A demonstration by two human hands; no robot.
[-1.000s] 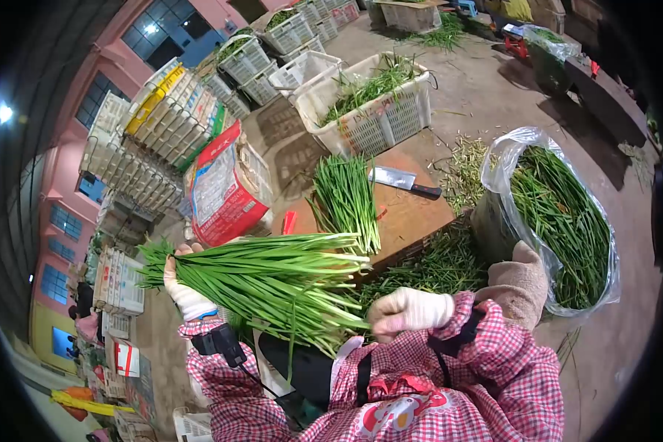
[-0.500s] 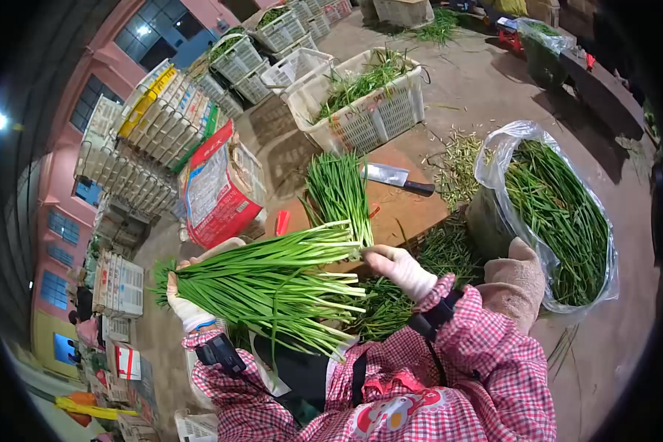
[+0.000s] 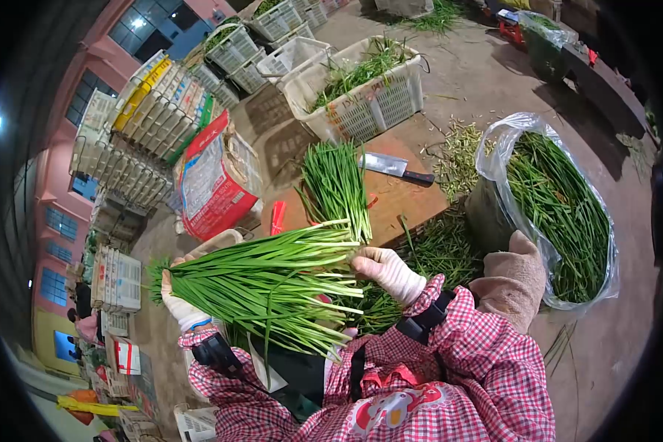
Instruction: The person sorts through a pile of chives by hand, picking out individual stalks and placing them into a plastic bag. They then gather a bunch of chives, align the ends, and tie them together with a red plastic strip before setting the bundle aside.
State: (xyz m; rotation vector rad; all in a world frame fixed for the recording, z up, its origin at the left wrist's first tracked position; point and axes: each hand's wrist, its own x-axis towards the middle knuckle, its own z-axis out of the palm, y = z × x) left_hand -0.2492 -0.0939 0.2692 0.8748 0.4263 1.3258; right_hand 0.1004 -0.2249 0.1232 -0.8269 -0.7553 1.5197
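Observation:
A wide bunch of garlic chives (image 3: 265, 276) lies across my front, green tips to the left and pale stem ends fanned to the right. My left hand (image 3: 178, 300), in a white glove, is wrapped round its leafy end. At the pale ends is my right hand (image 3: 387, 271), gloved too, thumb and fingers pinched together; whatever is between them is too small to tell. Just beyond, a smaller pile of chives (image 3: 335, 184) rests on a brown board (image 3: 405, 210). A cleaver (image 3: 394, 168) with a black handle lies beside that pile.
To the right stands a clear plastic bag (image 3: 493, 199) filled with green leaves. Loose chive leaves (image 3: 449, 258) lie below the board. A white crate (image 3: 365, 103) of greens stands behind it, with a red-and-white sack (image 3: 217, 188) and stacked crates (image 3: 162, 103) at left.
My right hand has shifted slightly left and down along the stem ends. The bunch stays in my left hand, and the whole view has tilted a little.

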